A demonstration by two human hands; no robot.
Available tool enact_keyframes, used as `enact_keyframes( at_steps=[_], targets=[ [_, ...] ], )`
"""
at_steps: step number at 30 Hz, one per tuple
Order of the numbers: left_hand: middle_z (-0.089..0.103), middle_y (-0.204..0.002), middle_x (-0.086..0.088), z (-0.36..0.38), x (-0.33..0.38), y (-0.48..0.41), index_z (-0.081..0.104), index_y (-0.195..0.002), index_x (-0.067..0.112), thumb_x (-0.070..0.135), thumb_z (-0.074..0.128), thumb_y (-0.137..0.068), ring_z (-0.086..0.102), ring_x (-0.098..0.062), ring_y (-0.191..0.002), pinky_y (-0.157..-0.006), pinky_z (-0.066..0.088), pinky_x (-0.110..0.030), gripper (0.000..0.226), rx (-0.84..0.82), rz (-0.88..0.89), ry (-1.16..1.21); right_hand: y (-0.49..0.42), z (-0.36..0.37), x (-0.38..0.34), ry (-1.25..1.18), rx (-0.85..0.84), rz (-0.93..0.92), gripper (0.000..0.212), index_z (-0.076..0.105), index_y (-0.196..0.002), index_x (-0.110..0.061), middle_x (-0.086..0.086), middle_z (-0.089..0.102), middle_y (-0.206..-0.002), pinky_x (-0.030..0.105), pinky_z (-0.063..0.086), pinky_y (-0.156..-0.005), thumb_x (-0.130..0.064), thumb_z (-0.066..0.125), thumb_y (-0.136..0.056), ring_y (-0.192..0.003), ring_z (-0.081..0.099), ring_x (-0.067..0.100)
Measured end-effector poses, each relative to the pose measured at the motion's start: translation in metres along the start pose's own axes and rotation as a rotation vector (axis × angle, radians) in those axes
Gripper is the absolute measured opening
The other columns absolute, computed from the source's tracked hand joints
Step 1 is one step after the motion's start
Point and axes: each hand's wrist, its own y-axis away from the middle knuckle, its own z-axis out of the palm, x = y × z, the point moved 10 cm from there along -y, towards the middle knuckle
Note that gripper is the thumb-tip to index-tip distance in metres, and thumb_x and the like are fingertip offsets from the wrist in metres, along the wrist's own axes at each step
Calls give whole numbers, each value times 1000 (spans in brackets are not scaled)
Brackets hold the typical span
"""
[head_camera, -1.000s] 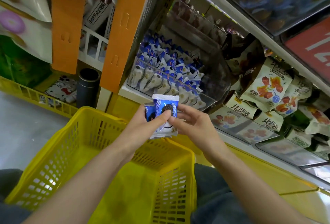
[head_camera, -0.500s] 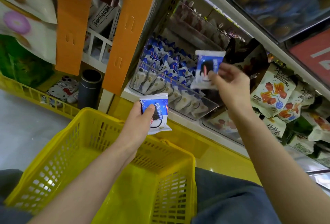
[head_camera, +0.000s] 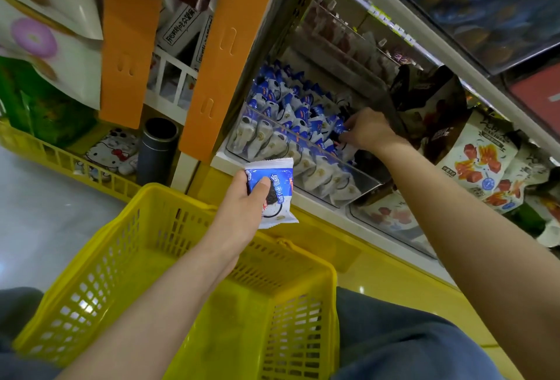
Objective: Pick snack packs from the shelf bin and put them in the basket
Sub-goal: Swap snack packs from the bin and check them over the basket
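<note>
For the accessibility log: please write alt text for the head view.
A person's left hand holds a blue-and-white snack pack by the far rim of a yellow basket, while the right hand reaches into the clear shelf bin, fingers among matching packs.

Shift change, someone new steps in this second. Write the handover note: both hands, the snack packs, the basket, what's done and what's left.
Left hand: firm grip on one blue-and-white snack pack, held above the far rim of the yellow basket.
Right hand: inside the clear shelf bin, fingers among the stocked packs; a grip on one cannot be confirmed.
Done: one pack is out of the bin.
Left: no pack shows in the basket. Drop the held one in, then fetch more from the bin.
</note>
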Motion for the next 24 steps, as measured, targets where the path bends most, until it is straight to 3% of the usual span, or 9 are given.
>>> enact_keyframes(
  at_steps=[3,6,10,13,18,22,24],
  targets=[
    [47,-66,6,0,-1,0,49,-98,15,19,42,-98,46,12,-38,-39,33,-3,8,-4,-8,-12,-9,9,0,-60,22,41,28,61,-111,-7,12,64,-109,30,50,-75,-19,65,-85,-88,59,20],
    [46,-65,6,-2,-1,-1,48,-98,14,18,41,-98,46,13,-39,-39,34,-3,8,1,-4,-20,-12,15,-1,-199,80,46,30,61,-111,-6,13,64,-108,34,51,-85,-18,67,-84,-98,61,25],
    [46,-63,7,0,0,-2,47,-98,13,17,41,-98,46,12,-38,-39,33,-3,7,-9,0,-13,-12,38,4,-344,-56,88,28,63,-108,-4,12,64,-105,34,49,-92,-20,65,-85,-95,60,22],
    [48,-65,5,2,-2,-3,47,-98,13,18,42,-97,47,12,-38,-38,33,-3,7,-15,-7,-24,-12,39,0,-408,-92,38,29,64,-108,-5,5,62,-84,28,48,-76,-26,60,-89,-75,55,13],
    [53,-71,5,4,-7,-3,48,-95,16,19,41,-98,50,13,-43,-41,36,-3,8,-32,-10,-34,-8,37,-4,-553,-63,-46,33,57,-120,-10,12,61,-116,22,44,-86,-21,59,-90,-106,58,21],
    [57,-78,5,6,-11,-3,48,-103,15,20,42,-98,54,13,-48,-43,38,-4,10,-42,-16,-45,-5,40,-7,-426,-150,-61,38,52,-128,-14,10,55,-128,28,41,-97,-27,53,-93,-115,53,20],
    [60,-83,6,5,-12,-2,49,-101,18,21,43,-97,56,14,-52,-45,40,-4,8,-38,-12,-54,1,32,-12,-336,-93,-90,37,49,-130,-13,11,55,-127,27,41,-91,-29,48,-96,-109,54,20]
  ],
)
